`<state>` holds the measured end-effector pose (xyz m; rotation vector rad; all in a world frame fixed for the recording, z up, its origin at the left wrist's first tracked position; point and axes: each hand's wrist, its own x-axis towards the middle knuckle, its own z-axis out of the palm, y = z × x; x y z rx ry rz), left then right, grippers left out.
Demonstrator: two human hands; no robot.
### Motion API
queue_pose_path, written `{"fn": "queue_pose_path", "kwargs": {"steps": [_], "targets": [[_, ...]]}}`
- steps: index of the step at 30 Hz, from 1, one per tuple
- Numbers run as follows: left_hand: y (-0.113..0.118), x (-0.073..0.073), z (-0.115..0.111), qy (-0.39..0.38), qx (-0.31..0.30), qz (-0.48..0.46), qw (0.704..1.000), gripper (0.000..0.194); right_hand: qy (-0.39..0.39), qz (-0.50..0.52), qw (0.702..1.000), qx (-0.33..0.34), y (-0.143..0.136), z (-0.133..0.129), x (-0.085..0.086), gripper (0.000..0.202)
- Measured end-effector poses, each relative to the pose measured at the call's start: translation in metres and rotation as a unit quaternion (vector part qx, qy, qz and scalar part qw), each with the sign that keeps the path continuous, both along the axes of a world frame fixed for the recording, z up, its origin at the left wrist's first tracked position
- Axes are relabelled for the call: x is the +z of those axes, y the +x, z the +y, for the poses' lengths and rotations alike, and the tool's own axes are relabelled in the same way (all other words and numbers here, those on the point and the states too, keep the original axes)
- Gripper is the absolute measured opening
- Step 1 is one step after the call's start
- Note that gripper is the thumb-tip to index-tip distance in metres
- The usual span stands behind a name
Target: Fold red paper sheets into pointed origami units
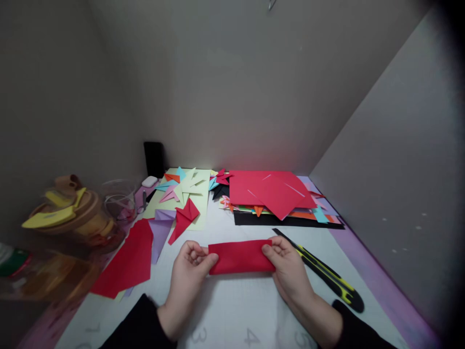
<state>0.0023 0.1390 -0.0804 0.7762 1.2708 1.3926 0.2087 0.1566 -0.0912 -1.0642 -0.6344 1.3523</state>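
Note:
A red paper rectangle [240, 257] is stretched level between my two hands above the white mat [232, 310]. My left hand [189, 276] pinches its left edge, thumb on the front. At its right edge, my right hand [292, 271] grips the paper the same way, fingers curled behind. To the right of my right hand lies a black and yellow cutter [327, 276]. Left of my left hand are a red paper sheet [129, 261], a folded purple piece [162, 230] and a folded red piece [185, 219].
Red sheets [269, 189] are stacked over coloured papers and a black sheet [254, 219] at the back right. Folded shapes [189, 184] lie on pale green paper back left. A brown pot [87, 213], clear cup [119, 201] and black phone-like object [154, 159] stand left.

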Motion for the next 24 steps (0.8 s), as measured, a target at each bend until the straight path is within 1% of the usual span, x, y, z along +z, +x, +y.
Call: {"fn": "queue_pose_path", "kwargs": {"steps": [10,13,17,24], "targets": [[0.0017,0.0040,-0.0001,0.002,-0.001,0.011,1.000,0.034,0.003,-0.021,1.000,0.009,-0.0010,-0.0007,0.0035,0.032],[0.0017,0.0033,-0.0001,0.005,-0.009,0.000,1.000,0.035,0.005,-0.024,1.000,0.009,-0.0010,-0.0004,0.0028,0.032],[0.0014,0.0011,-0.0002,-0.016,-0.027,-0.024,0.999,0.036,0.007,-0.023,1.000,0.005,0.0006,0.0002,-0.0003,0.031],[0.0006,-0.0011,-0.0010,-0.016,-0.048,-0.004,0.999,0.027,0.002,-0.019,1.000,-0.013,0.0015,0.0016,0.0013,0.034]]}}
